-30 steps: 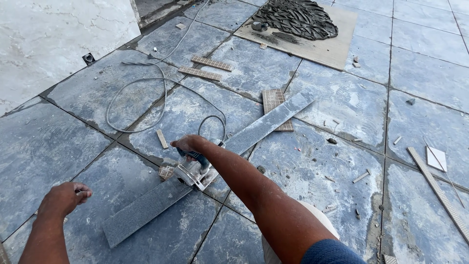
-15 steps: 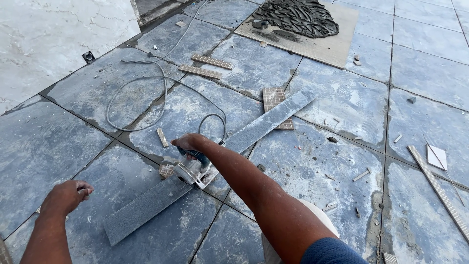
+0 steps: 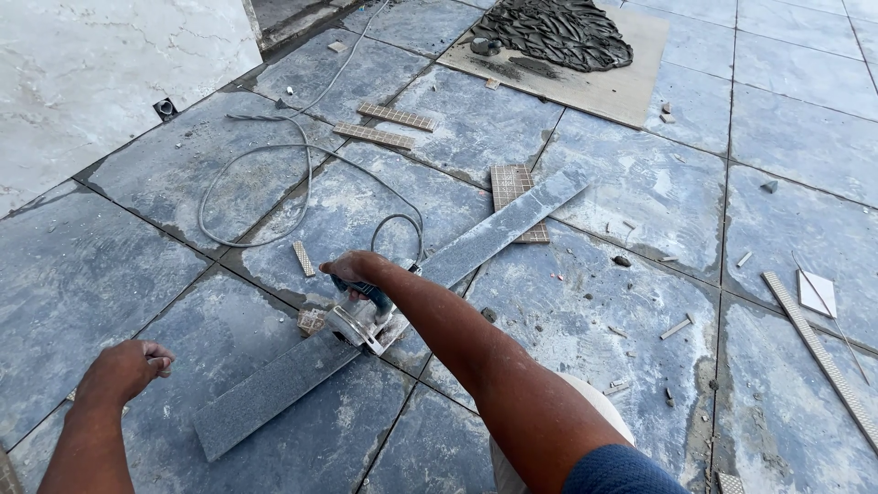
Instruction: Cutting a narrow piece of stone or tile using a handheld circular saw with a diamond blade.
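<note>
A long grey tile strip [image 3: 494, 233] lies diagonally across the blue-grey floor tiles [image 3: 137, 265]. My right hand [image 3: 352, 269] grips the handle of a small electric tile cutter [image 3: 358, 318] that rests on the middle of the strip. Its grey power cord [image 3: 265, 183] loops away over the floor toward the upper left. My left hand [image 3: 128, 368] rests on the floor at the lower left, fingers curled with nothing in them, apart from the strip's near end.
Narrow tile offcuts [image 3: 395, 116] and a small ribbed piece [image 3: 514, 187] lie beyond the strip. A board with dark combed mortar [image 3: 558, 32] sits at the top. A long thin strip [image 3: 819, 352] lies at the right. A pale slab [image 3: 101, 64] fills the upper left.
The cutter and my right hand have stayed on the strip, shifting only slightly. My left hand has barely moved on the floor.
</note>
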